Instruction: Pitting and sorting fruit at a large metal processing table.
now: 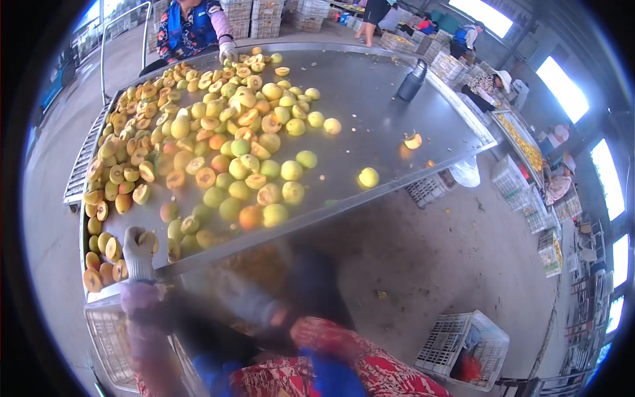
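Note:
On the metal table (350, 86) lies a broad pile of yellow-green peaches (240, 149), some whole, many cut in half with brown hollows showing. My left hand (137, 250), in a white knitted glove, is at the near left corner of the table. Its fingers are curled around a peach half (155, 242). Below the table's near edge, over my lap, my right hand (254, 301) is smeared by motion. Whether its fingers hold anything does not show.
Across the table, a gloved co-worker's hand (228, 53) touches the pile. A dark bottle (413, 79) stands at the far right, with a lone peach (368, 176) nearer. Plastic crates (109, 344) sit by my left leg; another crate (489, 344) lies on the floor at right.

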Demonstrator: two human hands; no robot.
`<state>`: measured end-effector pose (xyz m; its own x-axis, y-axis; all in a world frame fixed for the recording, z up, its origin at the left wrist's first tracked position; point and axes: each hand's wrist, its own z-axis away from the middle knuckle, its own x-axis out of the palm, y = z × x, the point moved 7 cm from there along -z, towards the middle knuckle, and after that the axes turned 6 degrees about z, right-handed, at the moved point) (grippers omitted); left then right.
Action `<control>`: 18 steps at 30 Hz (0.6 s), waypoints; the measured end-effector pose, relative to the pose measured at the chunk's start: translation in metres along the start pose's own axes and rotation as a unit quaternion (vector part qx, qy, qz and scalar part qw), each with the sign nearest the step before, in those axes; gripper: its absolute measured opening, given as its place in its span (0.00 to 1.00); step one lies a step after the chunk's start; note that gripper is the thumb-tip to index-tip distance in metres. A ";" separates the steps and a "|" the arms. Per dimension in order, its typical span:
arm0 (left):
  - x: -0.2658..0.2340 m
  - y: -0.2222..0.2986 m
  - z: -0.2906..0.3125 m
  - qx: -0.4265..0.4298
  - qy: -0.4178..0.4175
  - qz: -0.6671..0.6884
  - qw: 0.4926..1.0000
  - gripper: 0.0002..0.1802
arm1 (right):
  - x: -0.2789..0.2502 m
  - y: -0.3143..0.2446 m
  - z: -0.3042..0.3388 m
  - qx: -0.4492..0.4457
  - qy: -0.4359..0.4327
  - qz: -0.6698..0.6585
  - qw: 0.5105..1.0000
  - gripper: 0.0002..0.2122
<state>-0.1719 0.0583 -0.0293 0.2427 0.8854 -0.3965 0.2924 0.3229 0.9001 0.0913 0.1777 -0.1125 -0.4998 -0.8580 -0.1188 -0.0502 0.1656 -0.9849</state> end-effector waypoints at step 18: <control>0.135 -0.042 0.174 -0.354 -0.175 0.467 0.791 0.20 | -0.018 -0.050 -0.004 -0.049 -0.135 0.276 0.951 0.19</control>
<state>0.0091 0.1062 -0.1520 0.3242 0.7410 0.5881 -0.7280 -0.2016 0.6553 0.0992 0.1865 -0.0606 -0.2347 -0.7188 -0.6544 0.0682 0.6594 -0.7487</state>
